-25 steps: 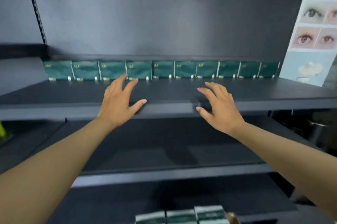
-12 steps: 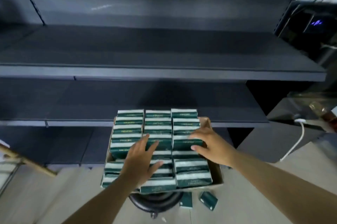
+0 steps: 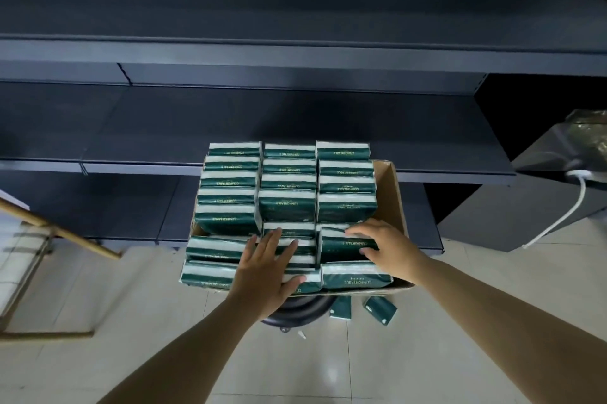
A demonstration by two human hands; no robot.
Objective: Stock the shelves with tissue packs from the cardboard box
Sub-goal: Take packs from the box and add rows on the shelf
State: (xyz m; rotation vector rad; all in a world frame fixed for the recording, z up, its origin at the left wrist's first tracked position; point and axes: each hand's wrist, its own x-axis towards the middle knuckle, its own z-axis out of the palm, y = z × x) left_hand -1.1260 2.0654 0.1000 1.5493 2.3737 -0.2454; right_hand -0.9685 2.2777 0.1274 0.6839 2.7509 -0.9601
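Observation:
A cardboard box (image 3: pixel 391 193) stands in front of the dark shelves (image 3: pixel 230 52), filled with three columns of green tissue packs (image 3: pixel 287 206). My left hand (image 3: pixel 266 269) lies flat on the middle column near the box's front, fingers spread and straight. My right hand (image 3: pixel 387 249) reaches into the right column. Its fingers lie over the far edge of one tissue pack (image 3: pixel 338 244) and its thumb presses the near face, so it pinches that pack. The pack sits slightly raised among its neighbours.
The box rests on a round black stool (image 3: pixel 302 311). Two small green packs (image 3: pixel 341 306) lie on the tiled floor beside the stool. A wooden frame (image 3: pixel 59 232) leans at the left. At the right a white cable (image 3: pixel 558 216) hangs from a grey unit.
A second ago both hands were open at the upper shelf's edge by a row of packs. The view has dropped to the box, and both hands have come down onto its packs.

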